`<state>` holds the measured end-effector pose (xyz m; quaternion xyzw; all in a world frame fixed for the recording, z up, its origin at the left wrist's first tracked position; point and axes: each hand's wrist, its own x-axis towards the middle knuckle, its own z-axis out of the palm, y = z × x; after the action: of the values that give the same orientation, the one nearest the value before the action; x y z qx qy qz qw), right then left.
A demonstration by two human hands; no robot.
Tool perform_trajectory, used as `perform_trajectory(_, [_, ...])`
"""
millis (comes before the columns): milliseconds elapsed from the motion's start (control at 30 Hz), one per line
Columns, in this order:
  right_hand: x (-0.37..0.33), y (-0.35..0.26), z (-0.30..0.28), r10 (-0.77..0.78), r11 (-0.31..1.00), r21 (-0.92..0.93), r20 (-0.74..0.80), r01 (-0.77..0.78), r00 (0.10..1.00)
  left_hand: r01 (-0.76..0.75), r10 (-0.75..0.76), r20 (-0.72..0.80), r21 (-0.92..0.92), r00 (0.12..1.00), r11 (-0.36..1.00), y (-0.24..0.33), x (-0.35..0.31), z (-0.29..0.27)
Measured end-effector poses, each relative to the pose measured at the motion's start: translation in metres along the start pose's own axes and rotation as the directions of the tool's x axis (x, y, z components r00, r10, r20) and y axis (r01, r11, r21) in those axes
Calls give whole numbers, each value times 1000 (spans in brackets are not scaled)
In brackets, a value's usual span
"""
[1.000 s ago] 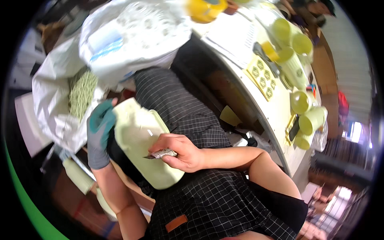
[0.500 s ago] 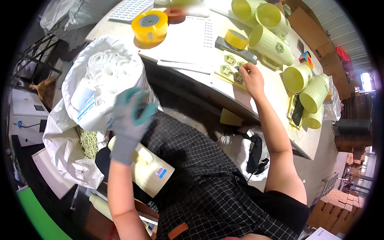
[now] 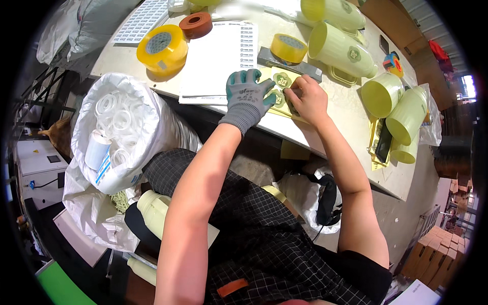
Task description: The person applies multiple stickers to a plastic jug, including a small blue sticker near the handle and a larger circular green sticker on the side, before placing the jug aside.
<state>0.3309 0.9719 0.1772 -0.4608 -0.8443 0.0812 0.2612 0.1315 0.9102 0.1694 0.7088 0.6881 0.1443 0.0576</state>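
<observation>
My left hand point(image 3: 248, 96), in a grey and teal glove, is at the left edge of a pale yellow sticker sheet point(image 3: 296, 116) with its fingers spread and nothing held. My bare right hand point(image 3: 311, 101) is over the same sheet, thumb and forefinger pinched at the edge of a green flower-shaped sticker. Other stickers like it point(image 3: 282, 80) show on the sheet; my fingers partly cover it. A pale yellow-green jug point(image 3: 335, 48) with such a sticker on its side lies just beyond. Across my lap rests a cream jug point(image 3: 153, 209), partly hidden by my left forearm.
Yellow tape rolls point(image 3: 161, 50) and a brown tape roll point(image 3: 195, 25) lie on the table beside printed label sheets point(image 3: 213, 56). More jugs point(image 3: 406, 116) lie at the right. A white sack point(image 3: 165, 114) of clear rings stands at left, and a white bag point(image 3: 305, 195) is below the table.
My left hand has moved from near the ring sack up to the sticker sheet. My right hand has shifted slightly left and down along the sheet. The view has turned a little.
</observation>
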Motion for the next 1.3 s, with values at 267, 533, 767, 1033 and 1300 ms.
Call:
perform_trajectory(267, [-8,-31,-35,116,962,234,107,-139,987,-37,36,118,1,992,999,-4,-2,-17])
perform_trajectory(533, [-23,-93,-65,-19,709,680,283,-186,959,-221,214,145,39,966,974,-33,-107,-83])
perform_trajectory(767, [-42,-198,-23,-290,515,763,583,-390,759,223,-244,-231,-112,942,968,-24,-320,-155])
perform_trajectory(1033, [-62,-339,14,-605,723,674,724,-153,331,598,-654,-358,-266,667,756,45,-477,-106])
perform_trajectory(1300, [-81,-399,26,-622,783,611,759,120,192,571,-584,-464,-186,666,800,37,-480,-82])
